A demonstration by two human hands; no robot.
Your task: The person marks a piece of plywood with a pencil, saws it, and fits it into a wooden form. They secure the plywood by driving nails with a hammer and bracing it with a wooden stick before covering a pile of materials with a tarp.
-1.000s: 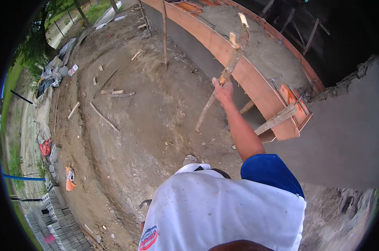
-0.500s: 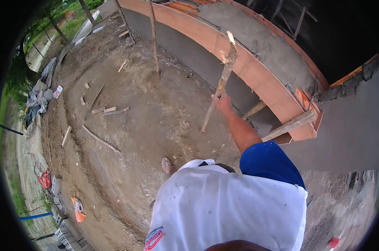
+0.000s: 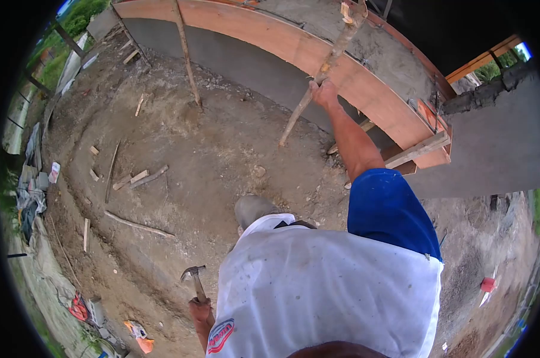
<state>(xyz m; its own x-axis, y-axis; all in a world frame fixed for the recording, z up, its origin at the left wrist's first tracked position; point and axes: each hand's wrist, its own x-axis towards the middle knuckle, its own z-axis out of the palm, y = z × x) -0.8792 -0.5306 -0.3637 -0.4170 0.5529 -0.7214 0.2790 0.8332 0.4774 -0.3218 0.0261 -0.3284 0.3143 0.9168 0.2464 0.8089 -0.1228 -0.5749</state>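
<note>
My right hand [image 3: 325, 94] is wrapped round a rough wooden pole [image 3: 304, 107], with the arm stretched forward. The pole leans, its lower end at the dirt and its split, pale top rising in front of the plywood form board [image 3: 270, 37]. Down at the lower left, my left hand [image 3: 202, 310] grips a hammer [image 3: 198, 287] by its handle, the metal head pointing up and away from me. Wet-looking grey concrete [image 3: 365, 51] lies behind the form board.
Two thin poles [image 3: 188, 59] stand farther along the form board. Scattered sticks [image 3: 140, 224] and short wood offcuts [image 3: 140, 176] lie on the dirt. A timber brace [image 3: 418, 149] juts from the form's near end, beside a grey wall [image 3: 496, 143].
My right hand has moved forward with the pole, whose top now stands higher in view. My left hand has come into view at the lower left, holding the hammer.
</note>
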